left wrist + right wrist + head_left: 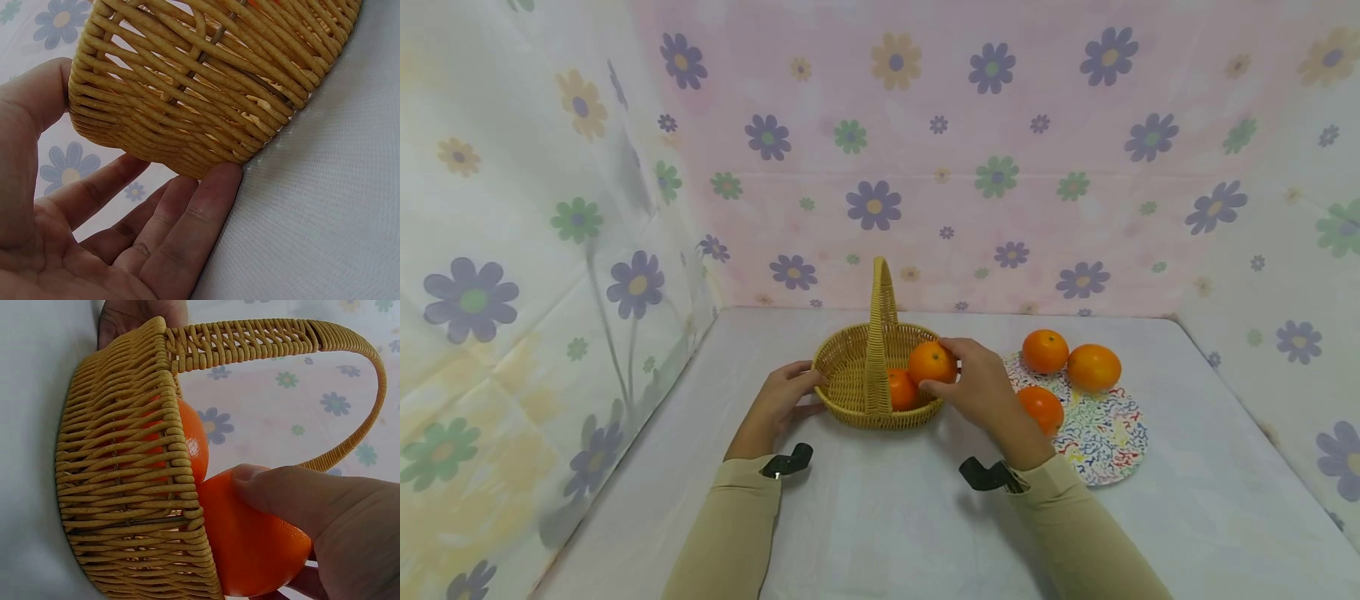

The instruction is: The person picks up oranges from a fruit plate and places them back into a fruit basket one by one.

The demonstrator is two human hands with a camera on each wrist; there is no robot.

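A wicker basket (850,417) with a tall arched handle (877,333) stands on the table. My left hand (782,396) holds its left side, thumb at the rim and fingers (181,231) against the lower weave. With thumb and fingers, my right hand (981,383) grips an orange (932,363) at the basket's right rim. In the right wrist view this orange (250,544) overlaps the rim, the thumb lying across its upper side. Another orange (902,390) lies inside the basket, partly hidden behind the handle and weave.
Right of the basket, a round plate (1105,442) with a colourful speckled pattern bears three orange fruits, one of them a longer, yellower fruit (1094,367). My right forearm passes over the plate's near left side. Flowered cloth walls (925,150) enclose the white-covered table (880,517) at the back and sides.
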